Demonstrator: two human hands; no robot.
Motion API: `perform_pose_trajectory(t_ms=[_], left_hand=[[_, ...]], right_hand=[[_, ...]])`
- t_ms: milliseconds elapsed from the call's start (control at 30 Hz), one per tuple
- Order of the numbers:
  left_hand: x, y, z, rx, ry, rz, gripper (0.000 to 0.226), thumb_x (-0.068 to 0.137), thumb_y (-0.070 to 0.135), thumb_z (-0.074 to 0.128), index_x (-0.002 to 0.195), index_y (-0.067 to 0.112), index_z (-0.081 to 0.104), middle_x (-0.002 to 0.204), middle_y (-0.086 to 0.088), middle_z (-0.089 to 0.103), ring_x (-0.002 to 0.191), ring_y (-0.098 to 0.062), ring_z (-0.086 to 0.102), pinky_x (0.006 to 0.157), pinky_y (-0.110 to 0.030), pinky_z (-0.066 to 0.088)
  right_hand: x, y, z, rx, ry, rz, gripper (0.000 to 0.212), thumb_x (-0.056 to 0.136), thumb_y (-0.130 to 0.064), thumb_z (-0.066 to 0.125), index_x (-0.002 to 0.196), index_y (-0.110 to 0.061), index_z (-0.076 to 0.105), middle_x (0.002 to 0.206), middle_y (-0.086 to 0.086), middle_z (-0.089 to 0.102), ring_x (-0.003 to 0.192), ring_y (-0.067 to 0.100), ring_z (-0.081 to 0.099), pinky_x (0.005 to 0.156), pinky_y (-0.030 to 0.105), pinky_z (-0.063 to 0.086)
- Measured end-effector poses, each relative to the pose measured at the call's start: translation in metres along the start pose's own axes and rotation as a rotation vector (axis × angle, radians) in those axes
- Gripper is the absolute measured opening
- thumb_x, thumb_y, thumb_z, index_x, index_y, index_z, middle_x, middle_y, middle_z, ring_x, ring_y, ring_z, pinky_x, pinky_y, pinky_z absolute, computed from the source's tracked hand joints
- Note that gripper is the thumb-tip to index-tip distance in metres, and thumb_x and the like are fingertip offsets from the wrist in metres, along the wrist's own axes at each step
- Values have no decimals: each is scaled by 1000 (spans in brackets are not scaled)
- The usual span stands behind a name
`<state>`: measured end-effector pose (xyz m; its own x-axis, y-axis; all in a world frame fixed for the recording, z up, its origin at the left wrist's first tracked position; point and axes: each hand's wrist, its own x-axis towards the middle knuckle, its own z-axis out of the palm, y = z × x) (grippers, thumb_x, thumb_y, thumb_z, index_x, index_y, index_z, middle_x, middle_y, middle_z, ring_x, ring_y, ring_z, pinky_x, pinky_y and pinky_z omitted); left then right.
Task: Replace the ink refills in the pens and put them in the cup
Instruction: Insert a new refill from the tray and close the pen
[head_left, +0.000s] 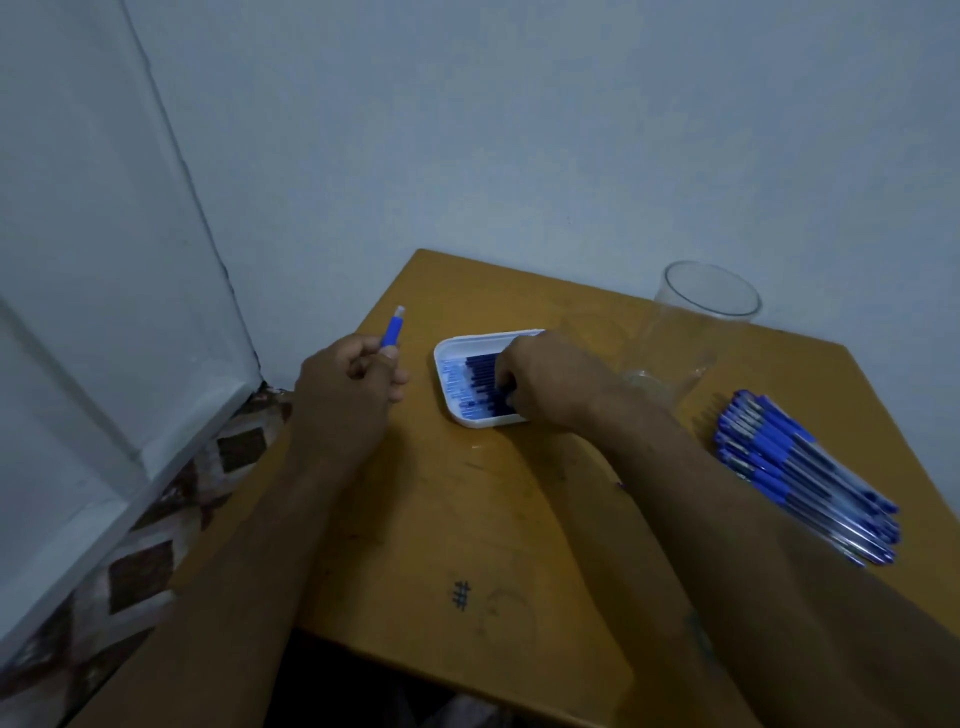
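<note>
two bare forearms reach out from the bottom edge over the yellow-brown bench (441, 519), which carries a small hash mark in dark ink (460, 595) near its front edge. left hand (347, 387) is raised near the bench's left edge, its grip curled round a pen (390, 332) whose blue end with a pale tip sticks up and away from the fingers; the rest of the barrel is hidden inside the fist. right hand (545, 379) lies over the white tray (441, 364) in the middle of the bench, fingers bent down among the dark blue refills (480, 382) that lie side by side in it; the fingertips touch them, but i cannot tell whether the grip has clamped on one. clear cup (696, 332) stands upright at the far right of the bench, just beyond the right wrist, with nothing visible inside. bundle of blue-capped pens (800, 473) lies flat at the right edge, well apart from the tray. pale walls meet in a corner behind, and a brown-and-white patterned floor (140, 545) shows to the left below the bench.
</note>
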<state>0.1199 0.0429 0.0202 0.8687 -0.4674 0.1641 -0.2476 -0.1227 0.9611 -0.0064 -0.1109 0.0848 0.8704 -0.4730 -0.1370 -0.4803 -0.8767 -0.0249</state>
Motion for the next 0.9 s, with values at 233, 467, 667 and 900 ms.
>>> perform_pose_trajectory(t_ms=[233,467,667,900], left_hand=[[-2,5,-1,19,-55,23,21,101,31,57,110,16,70,82,2,74,71,-13,70,73,-40,61],[-6,8,6,34,-90,46,20,102,29,56,110,17,70,82,4,74,70,-11,69,68,-33,59],[-15,17,13,32,-117,151,11,102,27,57,104,25,67,78,5,73,66,-13,69,64,-32,61],[-37,33,38,-20,-120,354,18,102,21,56,110,12,70,75,3,71,57,-15,64,55,-31,56]], right_hand=[[11,4,1,2,-71,-50,25,94,-18,68,119,-17,71,115,5,71,105,20,65,78,22,46],[12,10,4,27,-72,-76,23,96,-18,64,119,-18,66,117,4,67,102,16,62,78,21,46],[-5,15,-8,63,-24,-155,23,98,-19,61,120,-22,56,125,3,62,96,10,51,73,22,44],[-59,39,-34,465,33,-212,23,91,-10,65,104,-22,79,109,-10,74,99,2,61,81,19,50]])
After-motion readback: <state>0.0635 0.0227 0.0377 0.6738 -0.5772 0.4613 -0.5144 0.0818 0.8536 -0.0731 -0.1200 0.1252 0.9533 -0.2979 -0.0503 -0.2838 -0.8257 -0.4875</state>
